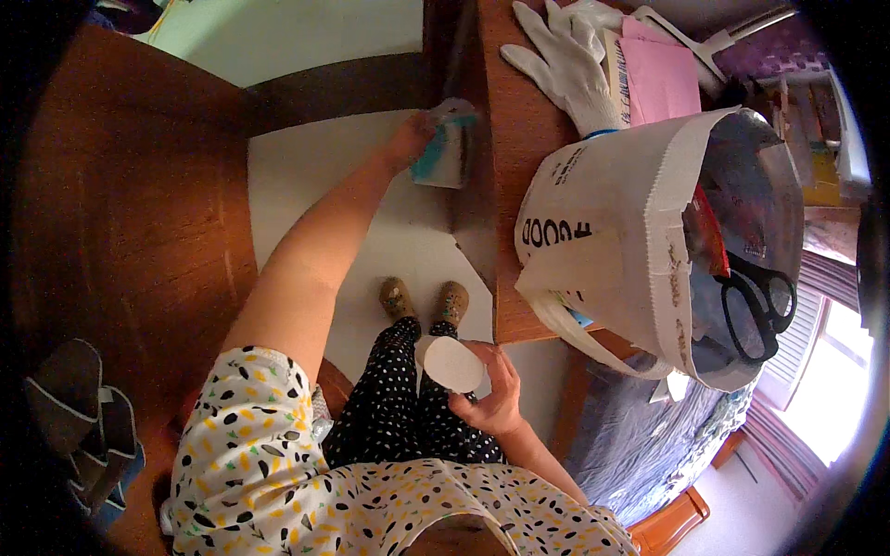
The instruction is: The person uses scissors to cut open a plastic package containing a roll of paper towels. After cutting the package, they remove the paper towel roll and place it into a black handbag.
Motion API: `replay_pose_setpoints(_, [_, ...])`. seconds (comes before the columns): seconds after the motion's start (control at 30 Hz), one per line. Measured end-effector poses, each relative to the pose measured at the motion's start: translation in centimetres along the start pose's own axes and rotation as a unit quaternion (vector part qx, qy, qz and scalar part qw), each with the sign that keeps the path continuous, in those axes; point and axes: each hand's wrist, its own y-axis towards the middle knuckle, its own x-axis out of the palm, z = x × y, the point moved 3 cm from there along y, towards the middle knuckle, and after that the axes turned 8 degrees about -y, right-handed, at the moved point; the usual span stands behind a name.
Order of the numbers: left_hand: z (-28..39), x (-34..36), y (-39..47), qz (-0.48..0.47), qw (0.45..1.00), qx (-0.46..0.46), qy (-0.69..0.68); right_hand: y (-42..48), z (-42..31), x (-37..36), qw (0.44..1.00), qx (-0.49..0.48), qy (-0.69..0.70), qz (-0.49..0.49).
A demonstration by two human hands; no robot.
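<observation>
My left hand point(411, 141) is stretched far forward, closed on a teal-and-white package point(445, 153) with a partly clear upper end. Motion blurs the package, which is beside the dark side of a wooden cabinet. Nearer my body, my right hand point(492, 391) grips a short white cylindrical object point(453, 364) by its side, thumb and fingers apart around it. Its pale round end faces up; whether it is a lid, a cup or a roll I cannot tell. Both hands are above the light floor and my legs.
On the wooden top to the right stands a large white bag point(598, 208) with black-handled scissors point(754, 309) inside. Behind it lie white knitted gloves point(563, 59) and pink paper point(660, 76). A brown wooden panel point(139, 194) is at the left, a grey fabric organizer point(87, 424) below.
</observation>
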Motion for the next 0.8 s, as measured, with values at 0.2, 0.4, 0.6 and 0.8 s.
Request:
replay_pose_setpoints(0.2, [-3.6,1.6,-1.4,0.091,0.99,0.103,0.027,0.3,0.2,-0.1,1.0,-0.001,0.019,-0.009])
replay_pose_setpoints(0.4, [-11.6,-1.8,-7.6,0.049,0.996,-0.009,0.073,0.7,-1.4,-1.2,0.999,0.022,0.027,-0.027])
replay_pose_setpoints(0.6, [-18.5,-1.9,-18.1,-0.032,0.986,-0.154,0.061,0.9,-0.3,-2.2,0.999,0.028,0.032,-0.017])
replay_pose_setpoints(0.8, [-7.9,0.8,-32.2,0.021,0.956,-0.215,-0.197,-1.1,-3.0,-3.1,0.956,0.099,0.277,-0.001])
